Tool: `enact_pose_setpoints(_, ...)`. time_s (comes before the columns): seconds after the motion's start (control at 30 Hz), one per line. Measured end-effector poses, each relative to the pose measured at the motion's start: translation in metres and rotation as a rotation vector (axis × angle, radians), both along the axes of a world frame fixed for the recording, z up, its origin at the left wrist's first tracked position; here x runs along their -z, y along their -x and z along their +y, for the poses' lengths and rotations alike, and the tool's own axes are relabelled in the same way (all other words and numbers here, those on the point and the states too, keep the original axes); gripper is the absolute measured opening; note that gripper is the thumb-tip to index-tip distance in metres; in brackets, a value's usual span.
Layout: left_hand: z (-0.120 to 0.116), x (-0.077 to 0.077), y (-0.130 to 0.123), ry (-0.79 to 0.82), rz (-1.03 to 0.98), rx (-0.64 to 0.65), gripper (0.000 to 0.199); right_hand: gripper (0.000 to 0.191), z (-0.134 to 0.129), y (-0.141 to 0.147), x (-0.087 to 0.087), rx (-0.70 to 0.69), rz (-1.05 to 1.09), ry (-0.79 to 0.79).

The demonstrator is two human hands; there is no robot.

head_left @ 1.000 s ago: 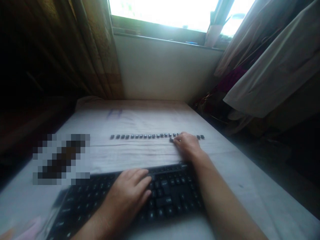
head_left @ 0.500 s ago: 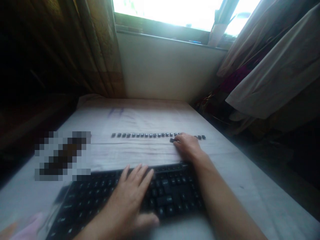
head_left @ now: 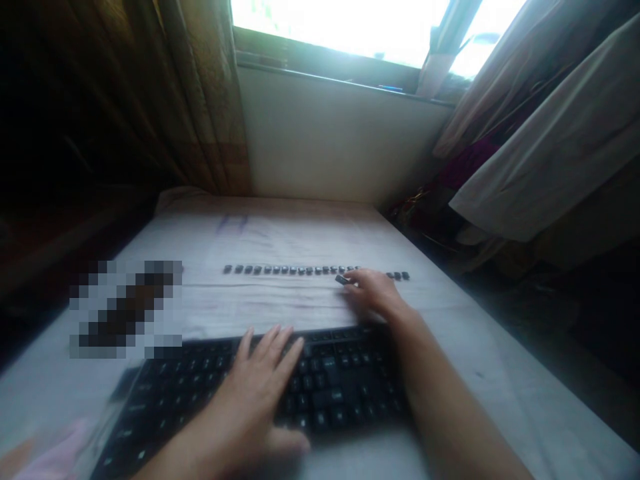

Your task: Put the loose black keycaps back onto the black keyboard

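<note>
A black keyboard [head_left: 330, 380] lies in front of me, with a bare patch among its keys at the right. Across it rests my left hand [head_left: 260, 380], fingers spread and pointing away from me. Farther out, my right hand [head_left: 373, 290] pinches a small black keycap [head_left: 342, 280] between thumb and fingertips, tilted and just in front of a row of loose black keycaps [head_left: 293, 270]. Part of that row is hidden behind the right hand. A few more keycaps of the row [head_left: 398, 275] show just right of it.
A white cloth [head_left: 200, 233] with faint purple marks covers the surface. At the left lies a pixelated dark object [head_left: 133, 307]. Something pink [head_left: 60, 453] sits in the lower left corner. Beyond stand a wall [head_left: 340, 140], a bright window [head_left: 340, 27], curtains [head_left: 200, 100] and hanging cloth [head_left: 540, 160].
My right hand has shifted slightly left with the keycap, which now tilts more. My left hand stays spread over the keyboard, moved only a little left.
</note>
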State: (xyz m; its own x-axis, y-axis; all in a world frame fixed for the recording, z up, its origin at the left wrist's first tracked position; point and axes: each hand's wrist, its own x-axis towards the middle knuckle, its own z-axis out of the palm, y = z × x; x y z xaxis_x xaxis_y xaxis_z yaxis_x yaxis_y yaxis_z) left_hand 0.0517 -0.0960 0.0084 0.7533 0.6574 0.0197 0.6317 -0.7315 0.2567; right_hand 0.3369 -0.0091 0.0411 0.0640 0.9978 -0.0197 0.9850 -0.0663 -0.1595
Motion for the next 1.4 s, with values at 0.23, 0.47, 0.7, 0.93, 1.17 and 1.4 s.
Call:
enact_pose_setpoints(0.23, -0.003, -0.01, -0.004, 0.061, 0.072, -0.027, 0.105, 0.019, -0.028, 0.013, -0.019, -0.124, 0.177, -0.036)
enact_pose_setpoints(0.47, -0.008, 0.0, -0.001, -0.027, 0.005, -0.001, 0.101, 0.02, -0.09, 0.025, 0.001, -0.377, 0.504, -0.041)
enact_pose_setpoints(0.7, -0.007, -0.002, 0.001, 0.068, 0.036, -0.009, 0.102, 0.013, -0.095, 0.03, 0.017, -0.456, 0.523, -0.141)
enact_pose_setpoints(0.93, -0.006, -0.01, -0.003, 0.114, 0.076, -0.023, 0.103, 0.014, -0.096, 0.032, 0.026, -0.523, 0.49, -0.257)
enact_pose_setpoints(1.17, -0.006, -0.008, -0.005, 0.11, 0.064, 0.02, 0.11, 0.017, -0.097, 0.033, 0.028, -0.548, 0.408, -0.311)
enact_pose_setpoints(1.4, -0.005, -0.002, -0.008, 0.05, 0.048, 0.044, 0.104, 0.015, -0.098, 0.032, 0.024, -0.548, 0.407, -0.274)
